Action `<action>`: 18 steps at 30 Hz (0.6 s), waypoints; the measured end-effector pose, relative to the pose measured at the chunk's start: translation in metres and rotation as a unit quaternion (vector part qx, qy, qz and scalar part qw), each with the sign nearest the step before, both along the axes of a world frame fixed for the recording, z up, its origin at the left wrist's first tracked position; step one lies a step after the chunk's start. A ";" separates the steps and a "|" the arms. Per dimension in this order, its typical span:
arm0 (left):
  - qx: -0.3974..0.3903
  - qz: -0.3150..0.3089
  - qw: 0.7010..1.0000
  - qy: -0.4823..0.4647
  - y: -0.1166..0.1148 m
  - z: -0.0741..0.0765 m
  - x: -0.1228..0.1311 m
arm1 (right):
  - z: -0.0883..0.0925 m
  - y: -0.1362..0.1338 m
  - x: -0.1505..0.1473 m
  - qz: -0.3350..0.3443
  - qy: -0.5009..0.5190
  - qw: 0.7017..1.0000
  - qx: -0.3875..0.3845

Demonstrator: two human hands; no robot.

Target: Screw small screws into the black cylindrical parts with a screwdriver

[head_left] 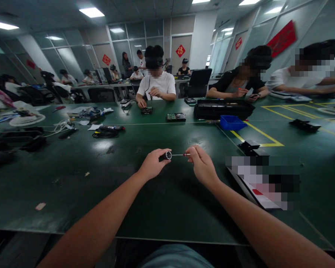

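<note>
My left hand [151, 163] is closed around a small black round part [168, 155] with a silver-rimmed face, held above the green table [162, 208]. Its exact kind I cannot make out. In my right hand [203, 163], fingers and thumb pinch a slim screwdriver [179, 155] with a thin metal shaft and some red near the grip. The shaft lies level and points left at the side of the round part. Whether its tip touches the part or goes into it is too small to tell.
Right of my right hand lies a partly blurred white box [244, 188], with black brackets [251, 148] behind it. Farther back are a blue bin [231, 123], a long black housing [223, 109], a hard drive [175, 117] and a cable bundle [107, 131]. Co-workers sit opposite.
</note>
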State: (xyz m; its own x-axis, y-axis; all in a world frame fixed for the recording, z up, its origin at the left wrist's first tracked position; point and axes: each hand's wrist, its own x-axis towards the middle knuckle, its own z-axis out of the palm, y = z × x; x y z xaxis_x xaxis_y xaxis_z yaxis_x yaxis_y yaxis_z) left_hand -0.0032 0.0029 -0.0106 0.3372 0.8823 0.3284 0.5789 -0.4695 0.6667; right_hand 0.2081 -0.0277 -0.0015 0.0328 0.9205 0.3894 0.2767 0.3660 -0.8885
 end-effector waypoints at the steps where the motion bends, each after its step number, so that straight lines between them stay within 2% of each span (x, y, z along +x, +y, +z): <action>1: -0.001 -0.001 1.000 0.000 0.000 0.000 0.000 | 0.000 0.000 0.000 -0.004 0.006 1.000 0.001; 5: 0.001 0.004 1.000 0.002 -0.001 0.002 0.001 | 0.000 0.003 -0.001 -0.015 0.075 0.997 -0.001; 11: 0.000 -0.009 1.000 0.004 -0.002 0.000 0.002 | -0.003 0.005 -0.002 -0.018 0.087 0.996 -0.016; 15: 0.010 -0.001 1.000 -0.002 -0.003 0.000 0.003 | -0.009 0.009 -0.006 -0.003 0.212 0.975 -0.068; 18: 0.038 -0.028 0.999 0.009 -0.003 0.003 0.001 | -0.011 0.013 -0.007 -0.007 0.301 0.949 -0.094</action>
